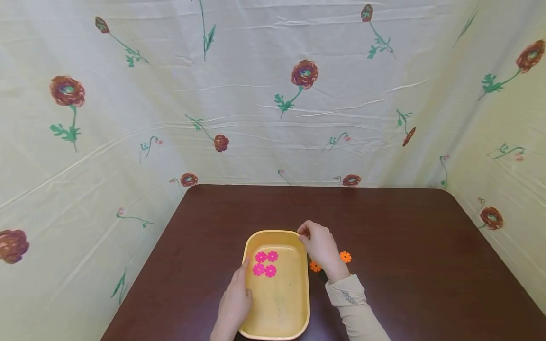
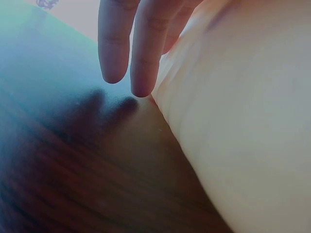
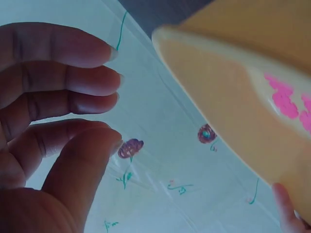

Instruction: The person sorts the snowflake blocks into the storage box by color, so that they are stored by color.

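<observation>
Four pink discs [image 1: 266,263] in glossy tray [image 1: 298,303]

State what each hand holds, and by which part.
Left hand rests straight-fingered against the yellow plastic tray's left wall, gripping nothing. Right hand at its far right corner: fingers curled, seemingly empty.

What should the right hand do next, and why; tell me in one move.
Probably lower the right hand to the nearest orange flower piece on the table and pinch it. The hand hovers at the yellow tray rim holding nothing visible, four pink flower pieces already lie inside, and the left hand steadies the tray.
</observation>
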### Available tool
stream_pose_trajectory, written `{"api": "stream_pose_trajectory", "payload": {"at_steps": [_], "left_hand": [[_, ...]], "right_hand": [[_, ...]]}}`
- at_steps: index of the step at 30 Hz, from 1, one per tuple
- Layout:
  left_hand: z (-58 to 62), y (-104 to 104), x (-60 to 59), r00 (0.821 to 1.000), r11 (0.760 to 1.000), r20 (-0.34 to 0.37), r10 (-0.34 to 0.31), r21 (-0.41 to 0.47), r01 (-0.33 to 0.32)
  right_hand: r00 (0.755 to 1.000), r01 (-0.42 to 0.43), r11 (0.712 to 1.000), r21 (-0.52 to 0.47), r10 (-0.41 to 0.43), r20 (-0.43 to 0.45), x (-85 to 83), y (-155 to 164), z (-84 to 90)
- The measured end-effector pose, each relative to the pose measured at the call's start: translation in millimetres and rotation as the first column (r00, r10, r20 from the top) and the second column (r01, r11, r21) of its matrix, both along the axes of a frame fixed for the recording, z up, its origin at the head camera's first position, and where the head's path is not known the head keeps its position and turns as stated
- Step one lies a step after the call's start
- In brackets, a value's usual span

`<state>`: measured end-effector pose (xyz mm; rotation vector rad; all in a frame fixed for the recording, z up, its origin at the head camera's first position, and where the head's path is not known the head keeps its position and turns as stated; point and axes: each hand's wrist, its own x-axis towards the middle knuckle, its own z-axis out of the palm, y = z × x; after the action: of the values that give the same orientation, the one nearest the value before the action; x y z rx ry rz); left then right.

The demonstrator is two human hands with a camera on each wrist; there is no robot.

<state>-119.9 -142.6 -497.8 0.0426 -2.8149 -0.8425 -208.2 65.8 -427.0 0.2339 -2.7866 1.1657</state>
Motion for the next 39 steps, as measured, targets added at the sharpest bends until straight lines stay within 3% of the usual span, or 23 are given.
{"api": "stream_pose_trajectory", "payload": {"at_steps": [16,26,39], "left_hand": [[-0.4,-0.9,-0.4,1.0,1.0,-0.009,0.003,-0.003,-0.003],[-0.5,-1.6,-0.6,1.0,1.0,-0.012,0.001,-0.005,-0.001],[0.7,-0.2,0.8,1.0,1.0,0.007,0.014,0.009,-0.014]], "right_hand": [[0.997,0.048,0.996,0.074,-0.043,-0.066,4.5,20.4,-34.7],[0.999,0.041,0.989,0.144,-0.041,-0.003,10.9,23.4,-59.9],[0.999,0.024,0.976,0.215,-0.017,-0.035,16.6,24.3,-80.6]]}}
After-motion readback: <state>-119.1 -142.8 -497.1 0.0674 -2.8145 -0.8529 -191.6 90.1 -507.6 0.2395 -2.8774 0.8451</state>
